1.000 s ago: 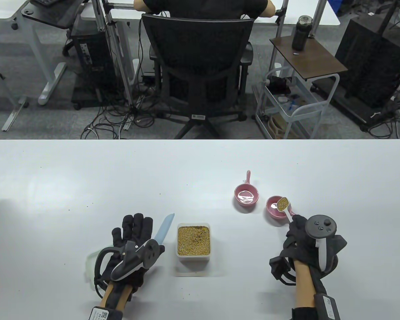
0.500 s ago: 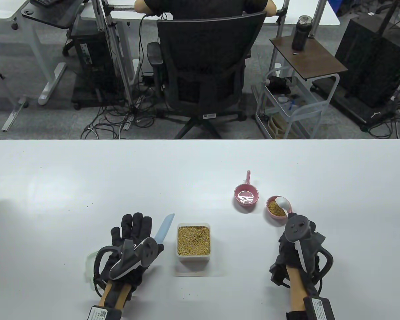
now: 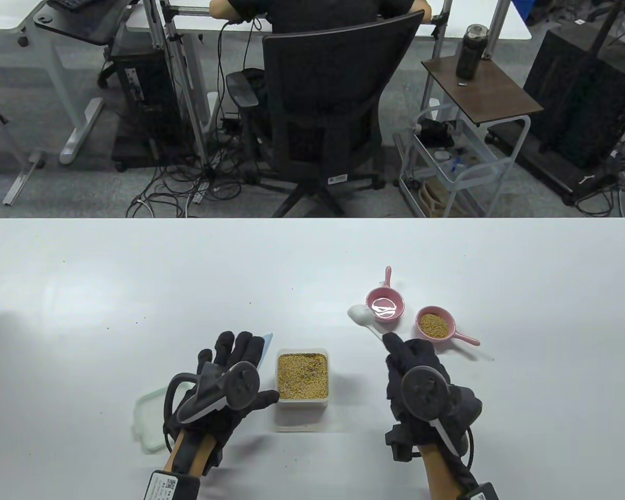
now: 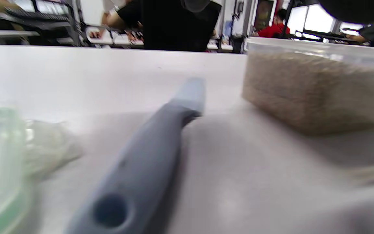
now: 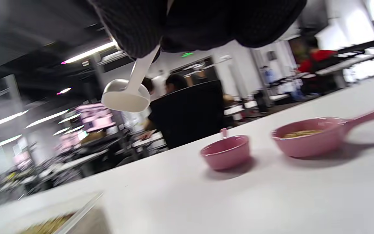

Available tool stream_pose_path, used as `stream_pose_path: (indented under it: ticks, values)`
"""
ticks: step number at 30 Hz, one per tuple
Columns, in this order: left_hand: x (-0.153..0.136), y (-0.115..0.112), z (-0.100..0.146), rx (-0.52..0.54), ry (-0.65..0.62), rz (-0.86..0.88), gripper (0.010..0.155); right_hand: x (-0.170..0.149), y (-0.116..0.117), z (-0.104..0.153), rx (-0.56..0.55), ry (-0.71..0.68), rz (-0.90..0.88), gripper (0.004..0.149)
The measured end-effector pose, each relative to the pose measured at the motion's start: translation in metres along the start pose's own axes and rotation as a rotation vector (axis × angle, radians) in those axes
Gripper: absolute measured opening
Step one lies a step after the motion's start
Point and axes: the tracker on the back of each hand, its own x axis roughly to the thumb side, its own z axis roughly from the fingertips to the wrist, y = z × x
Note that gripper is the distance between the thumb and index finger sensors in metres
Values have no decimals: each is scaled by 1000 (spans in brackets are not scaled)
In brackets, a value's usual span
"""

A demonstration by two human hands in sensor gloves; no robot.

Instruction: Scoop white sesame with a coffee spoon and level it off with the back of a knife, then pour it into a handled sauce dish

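Observation:
My right hand (image 3: 396,346) pinches the handle of the white coffee spoon (image 3: 359,313), which hangs empty above the table, left of the two pink handled dishes. The right dish (image 3: 435,324) holds sesame; the left dish (image 3: 384,304) is empty. The right wrist view shows the empty spoon (image 5: 127,96) under my fingers (image 5: 131,29), with both dishes (image 5: 226,152) (image 5: 310,138) beyond. My left hand (image 3: 234,349) is spread open over the blue knife (image 3: 267,344), which lies flat on the table (image 4: 141,169). The clear tub of sesame (image 3: 302,376) stands between my hands.
The tub's clear lid (image 3: 148,416) lies on the table left of my left wrist. A few loose seeds dot the white table (image 3: 135,271). Beyond the far edge a person sits in a black office chair (image 3: 323,104).
The spoon tipped its sesame into the right dish, then my right hand drew it left and back, empty. My left hand slid right over the knife.

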Motion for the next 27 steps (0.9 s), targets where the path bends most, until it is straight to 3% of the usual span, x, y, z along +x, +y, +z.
stream_pose_path:
  ticks: [5, 10, 18, 27]
  values:
    - [6, 9, -22, -166, -46, 6, 111, 23, 14, 9, 65, -220, 33, 41]
    - [11, 3, -32, -191, -75, 12, 113, 44, 28, 18, 93, -387, 156, 40]
    - [15, -1, -36, -161, -68, -59, 111, 48, 43, 19, 137, -396, 300, 40]
    - [24, 3, -38, -189, -36, -145, 112, 44, 45, 14, 309, -345, 221, 40]
